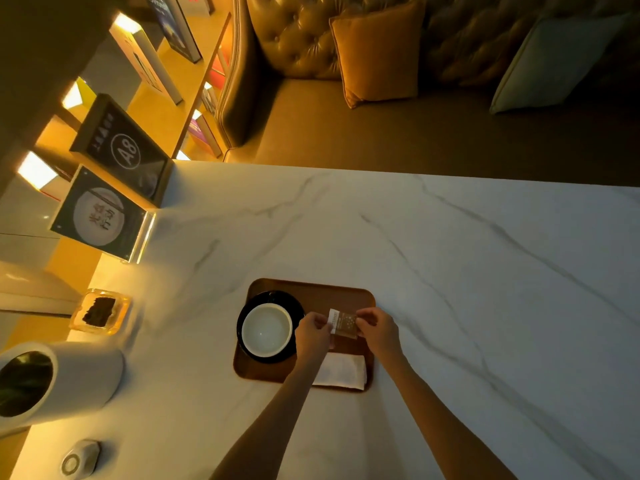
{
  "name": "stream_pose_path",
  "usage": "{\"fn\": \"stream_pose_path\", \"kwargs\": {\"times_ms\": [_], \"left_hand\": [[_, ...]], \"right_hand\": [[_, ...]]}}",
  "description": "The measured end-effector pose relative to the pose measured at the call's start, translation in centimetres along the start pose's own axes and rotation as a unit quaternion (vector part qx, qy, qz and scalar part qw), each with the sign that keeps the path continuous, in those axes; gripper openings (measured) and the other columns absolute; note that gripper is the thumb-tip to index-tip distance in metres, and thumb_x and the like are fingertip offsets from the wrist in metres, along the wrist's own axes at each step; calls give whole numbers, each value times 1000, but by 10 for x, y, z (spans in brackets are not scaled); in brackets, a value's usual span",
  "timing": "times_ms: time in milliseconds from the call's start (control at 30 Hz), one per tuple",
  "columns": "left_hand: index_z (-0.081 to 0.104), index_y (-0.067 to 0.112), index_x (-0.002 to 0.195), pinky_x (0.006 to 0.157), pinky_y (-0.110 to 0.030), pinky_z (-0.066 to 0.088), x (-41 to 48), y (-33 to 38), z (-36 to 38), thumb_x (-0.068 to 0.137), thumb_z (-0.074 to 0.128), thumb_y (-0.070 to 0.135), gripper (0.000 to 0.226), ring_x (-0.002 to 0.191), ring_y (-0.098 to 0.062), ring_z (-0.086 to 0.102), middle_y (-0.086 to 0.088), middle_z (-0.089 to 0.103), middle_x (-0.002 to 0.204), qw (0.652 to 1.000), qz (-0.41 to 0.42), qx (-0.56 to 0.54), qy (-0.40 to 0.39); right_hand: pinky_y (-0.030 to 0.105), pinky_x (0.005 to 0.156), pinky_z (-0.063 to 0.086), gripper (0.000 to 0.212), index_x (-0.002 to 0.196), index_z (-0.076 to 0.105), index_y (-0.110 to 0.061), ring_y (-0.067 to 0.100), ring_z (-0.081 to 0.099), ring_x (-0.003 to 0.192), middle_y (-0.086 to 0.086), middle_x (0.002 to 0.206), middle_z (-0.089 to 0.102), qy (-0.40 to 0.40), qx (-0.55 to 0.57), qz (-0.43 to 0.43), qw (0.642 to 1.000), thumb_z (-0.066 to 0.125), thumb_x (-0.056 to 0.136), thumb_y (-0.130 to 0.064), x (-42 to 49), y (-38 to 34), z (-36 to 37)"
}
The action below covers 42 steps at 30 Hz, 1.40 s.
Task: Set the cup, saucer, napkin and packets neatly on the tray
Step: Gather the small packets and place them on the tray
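I pinch the packet [343,323] by its ends, left hand [313,332] and right hand [375,330] keeping it level above the tray [311,292], so it lands squarely between cup [266,329] and napkin [341,371].

Both bare forearms extended forward; left hand [313,329] and right hand [375,329] pinching, fingertips facing.
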<state>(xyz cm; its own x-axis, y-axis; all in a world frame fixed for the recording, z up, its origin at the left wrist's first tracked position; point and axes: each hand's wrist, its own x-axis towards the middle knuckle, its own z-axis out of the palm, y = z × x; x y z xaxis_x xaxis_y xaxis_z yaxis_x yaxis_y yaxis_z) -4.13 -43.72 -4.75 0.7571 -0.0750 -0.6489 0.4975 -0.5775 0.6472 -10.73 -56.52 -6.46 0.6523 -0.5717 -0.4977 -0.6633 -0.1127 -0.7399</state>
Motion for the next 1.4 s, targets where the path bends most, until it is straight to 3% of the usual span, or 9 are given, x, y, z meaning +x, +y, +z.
{"fn": "stream_pose_path", "kwargs": {"times_ms": [233, 400, 600, 667, 733, 833, 967, 1200, 1400], "left_hand": [[60, 19, 92, 74, -32, 59, 16, -8, 16, 92, 62, 12, 7, 82, -15, 65, 0, 65, 91, 994, 50, 94, 40], [58, 17, 97, 64, -13, 43, 18, -14, 19, 94, 59, 15, 4, 82, -7, 58, 1, 62, 96, 986, 89, 137, 43], [52, 15, 107, 67, -20, 49, 16, -13, 15, 96, 57, 20, 13, 84, -11, 60, -2, 60, 103, 973, 117, 199, 26], [50, 14, 110, 68, -22, 53, 13, -12, 11, 95, 58, 15, 18, 86, -12, 60, -3, 56, 110, 955, 156, 253, 22], [50, 15, 117, 83, -24, 54, 12, -15, 8, 92, 59, 8, 28, 103, -14, 56, -3, 51, 123, 922, 223, 316, -1], [45, 17, 131, 105, -30, 42, 16, -20, 5, 91, 61, 9, 44, 133, -23, 38, -4, 36, 147, 863, 308, 398, -45], [40, 20, 137, 107, -36, 41, 26, -20, 2, 88, 61, 2, 57, 139, -27, 28, 0, 29, 156, 832, 332, 436, -83], [42, 21, 135, 101, -34, 46, 34, -24, 1, 87, 64, 2, 56, 134, -24, 36, 1, 38, 149, 832, 346, 423, -90], [43, 17, 136, 105, -31, 46, 35, -27, 2, 87, 64, 0, 56, 135, -24, 36, -2, 42, 147, 836, 358, 408, -86]], "right_hand": [[11, 70, 47, 17, 106, 65, -8, 12, 63, 89, 8, 102, 71, 20, -54, -26, 998, 61, 90, -10, 13, 6, 11], [25, 81, 55, 16, 107, 64, -11, 17, 65, 95, 8, 104, 70, 34, -61, -42, 997, 59, 92, -13, 15, 7, 15], [31, 87, 56, 22, 115, 60, -14, 17, 64, 99, 5, 108, 67, 41, -87, -66, 993, 57, 94, -20, 13, 10, 12], [27, 85, 56, 20, 113, 58, -18, 13, 62, 98, 1, 109, 64, 36, -116, -101, 987, 58, 93, -20, 10, 12, 8], [21, 88, 52, 20, 111, 56, -20, 13, 60, 104, 0, 115, 61, 1, -174, -163, 971, 59, 92, -20, 8, 15, 5], [26, 98, 49, 34, 121, 55, -18, 16, 53, 123, 1, 136, 54, -62, -266, -231, 934, 64, 89, -23, 6, 18, 1], [30, 105, 46, 41, 124, 55, -18, 18, 49, 130, 1, 140, 52, -78, -323, -257, 907, 68, 86, -24, 7, 18, 3], [33, 98, 51, 34, 118, 60, -13, 23, 55, 123, 7, 131, 60, -36, -324, -272, 905, 68, 85, -20, 7, 20, 8], [31, 104, 45, 34, 122, 57, -10, 23, 49, 128, 9, 135, 55, -51, -297, -260, 917, 62, 89, -17, 8, 22, 12]]}}
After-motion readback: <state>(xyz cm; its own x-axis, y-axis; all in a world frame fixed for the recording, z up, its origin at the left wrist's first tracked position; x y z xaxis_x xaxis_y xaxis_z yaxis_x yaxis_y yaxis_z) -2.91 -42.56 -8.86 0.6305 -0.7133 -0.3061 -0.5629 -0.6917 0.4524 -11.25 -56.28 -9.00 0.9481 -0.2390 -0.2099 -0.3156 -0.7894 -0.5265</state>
